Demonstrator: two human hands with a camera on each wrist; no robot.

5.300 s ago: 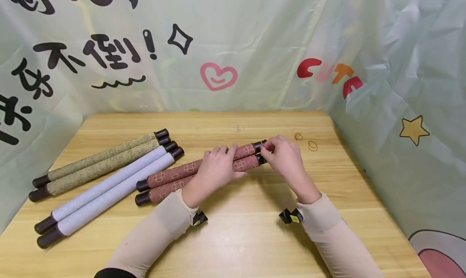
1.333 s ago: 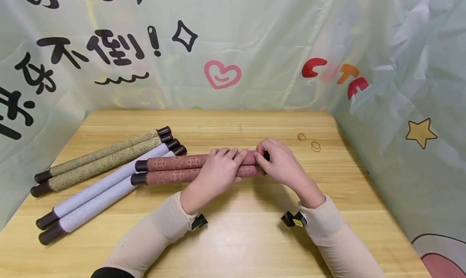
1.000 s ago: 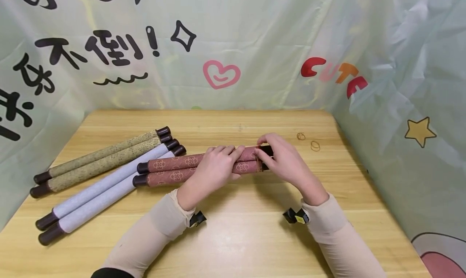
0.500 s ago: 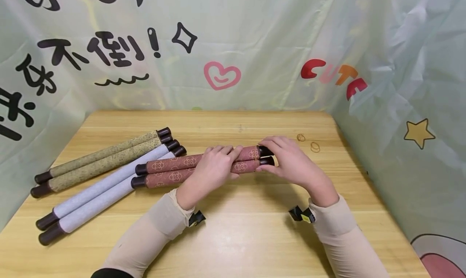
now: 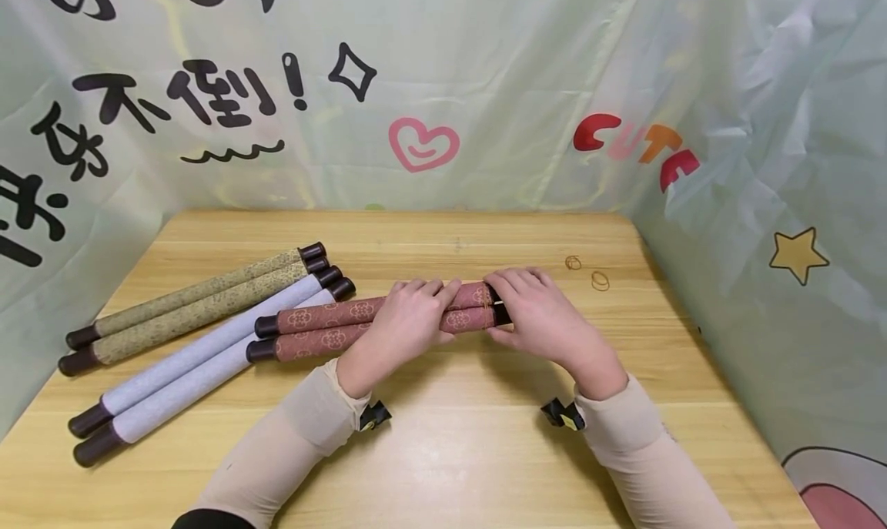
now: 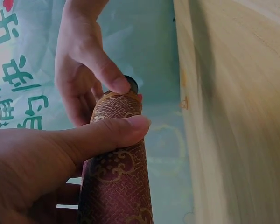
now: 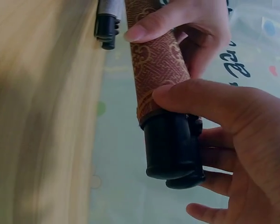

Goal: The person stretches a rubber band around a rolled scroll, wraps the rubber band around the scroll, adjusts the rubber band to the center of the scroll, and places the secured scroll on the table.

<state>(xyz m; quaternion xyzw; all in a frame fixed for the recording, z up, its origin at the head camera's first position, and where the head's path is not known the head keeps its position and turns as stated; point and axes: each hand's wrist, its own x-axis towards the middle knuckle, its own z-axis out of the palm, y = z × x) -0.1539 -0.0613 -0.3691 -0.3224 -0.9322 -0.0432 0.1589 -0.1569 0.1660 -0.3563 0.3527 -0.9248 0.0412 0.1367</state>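
Two red-brown patterned scrolls (image 5: 362, 310) with dark end knobs (image 7: 170, 144) lie side by side in my hands over the middle of the table. Across their middle my left hand (image 5: 409, 321) grips both, its thumb (image 6: 123, 130) lying along the near scroll in the left wrist view. A thin rubber band (image 7: 147, 108) runs round the cloth just beside the right-hand knobs. My right hand (image 5: 547, 317) holds that end, thumb on the cloth at the band and fingers behind. In the head view this hand partly covers the right knobs.
Left of my hands lie two lavender scrolls (image 5: 201, 379) and, beyond them, two olive-gold scrolls (image 5: 201, 298). Two loose rubber bands, one doubled-looking band (image 5: 573, 262) and one wider band (image 5: 600, 281), rest at the back right. A printed curtain (image 5: 485, 67) surrounds the wooden table (image 5: 450, 467).
My right hand has gone from pinching at the dark knobs to holding round the end; the band now sits on the cloth. The red-brown scrolls have turned more level, left end over the lavender ones.
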